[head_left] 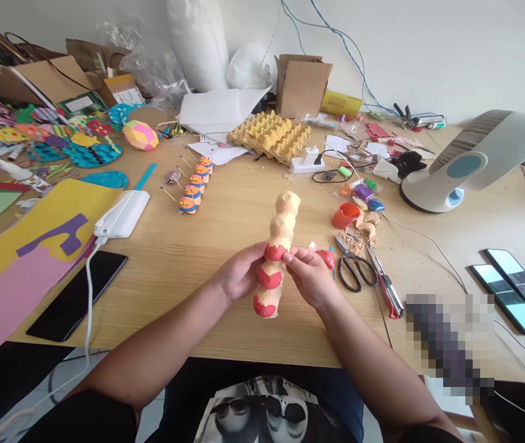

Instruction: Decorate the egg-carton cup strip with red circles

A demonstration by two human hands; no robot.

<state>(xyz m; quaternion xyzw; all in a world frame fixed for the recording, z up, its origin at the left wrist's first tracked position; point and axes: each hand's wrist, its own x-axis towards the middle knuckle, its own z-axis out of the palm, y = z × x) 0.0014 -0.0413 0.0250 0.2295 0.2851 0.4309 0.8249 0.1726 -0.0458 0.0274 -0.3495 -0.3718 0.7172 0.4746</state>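
An egg carton strip (283, 224), coated in pale peach clay, is held up above the table's front part. Red clay patches cover the fronts of its three nearer bumps; the two far bumps are plain. My left hand (244, 271) grips the strip's left side near the middle. My right hand (311, 274) closes on its right side, the thumb against the edge of a red patch. Just beyond the right hand lies a bag of red clay (325, 258). A finished-looking caterpillar (195, 186) in orange and blue, with pins stuck in it, stands further left.
Scissors (354, 264), a box cutter (386, 286) and an orange-red ring (346, 215) lie right. Yellow egg trays (269, 136) and a power strip (307, 163) sit behind. At left are a white power bank (122, 213), a black phone (77, 295) and coloured sheets (22, 277).
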